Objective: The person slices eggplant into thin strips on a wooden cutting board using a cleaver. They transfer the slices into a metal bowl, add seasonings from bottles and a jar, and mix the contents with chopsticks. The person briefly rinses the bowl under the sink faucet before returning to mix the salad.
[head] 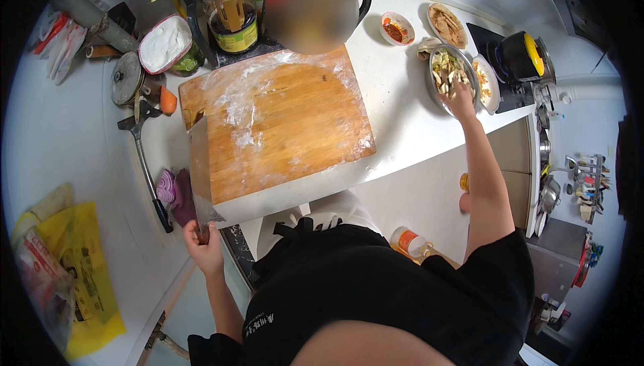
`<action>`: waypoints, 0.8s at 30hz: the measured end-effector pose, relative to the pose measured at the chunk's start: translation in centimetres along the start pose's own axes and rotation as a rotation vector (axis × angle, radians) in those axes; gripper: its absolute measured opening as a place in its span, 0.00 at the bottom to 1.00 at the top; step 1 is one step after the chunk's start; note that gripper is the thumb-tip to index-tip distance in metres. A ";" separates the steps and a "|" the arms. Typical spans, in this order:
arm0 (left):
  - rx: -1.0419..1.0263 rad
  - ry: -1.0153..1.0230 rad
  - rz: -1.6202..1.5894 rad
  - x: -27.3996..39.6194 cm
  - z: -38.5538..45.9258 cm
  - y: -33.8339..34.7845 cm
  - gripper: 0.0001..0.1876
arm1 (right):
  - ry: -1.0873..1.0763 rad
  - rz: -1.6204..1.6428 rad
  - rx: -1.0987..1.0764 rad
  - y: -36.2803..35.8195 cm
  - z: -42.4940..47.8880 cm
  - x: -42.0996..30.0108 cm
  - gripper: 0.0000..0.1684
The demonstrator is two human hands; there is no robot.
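My left hand (206, 253) is closed around the handle of a cleaver (200, 160). Its broad blade lies along the left side of a floured wooden cutting board (297, 114). Out to the right, my right hand (462, 100) reaches into a metal bowl (431, 87). The fingers touch chopped pale pieces, perhaps mushroom, beside chopped greens (444, 62). Whether they grip any of the food is hidden. Close to the cleaver's handle lie a cut red onion (166, 186) and a dark purple item (184, 199).
Left of the board are a long-handled scraper (143, 165), a carrot piece (168, 100), a lidded pot (126, 78) and a tub of white powder (166, 44). Bottles (229, 19) stand behind. A chili bowl (397, 29), two food dishes (447, 24) and a stove pot (518, 57) are right.
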State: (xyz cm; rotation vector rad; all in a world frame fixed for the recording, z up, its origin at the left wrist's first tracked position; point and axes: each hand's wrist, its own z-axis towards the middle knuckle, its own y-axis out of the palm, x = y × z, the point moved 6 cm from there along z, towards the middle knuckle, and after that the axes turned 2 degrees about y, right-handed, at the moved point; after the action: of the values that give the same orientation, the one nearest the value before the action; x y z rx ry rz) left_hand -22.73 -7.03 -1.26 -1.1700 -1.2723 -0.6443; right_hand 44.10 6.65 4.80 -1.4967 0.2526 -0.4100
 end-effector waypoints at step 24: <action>0.406 -0.229 -0.145 4.2 -7.2 -0.4 0.06 | -1.509 0.442 -0.076 -0.4 -14.0 -48.5 0.17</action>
State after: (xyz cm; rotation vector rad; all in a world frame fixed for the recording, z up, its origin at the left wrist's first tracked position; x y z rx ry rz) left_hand -19.33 -12.80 3.68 -0.8357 -1.6061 -0.3374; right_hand -5.60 13.97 -0.01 -1.4022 -0.6039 1.0980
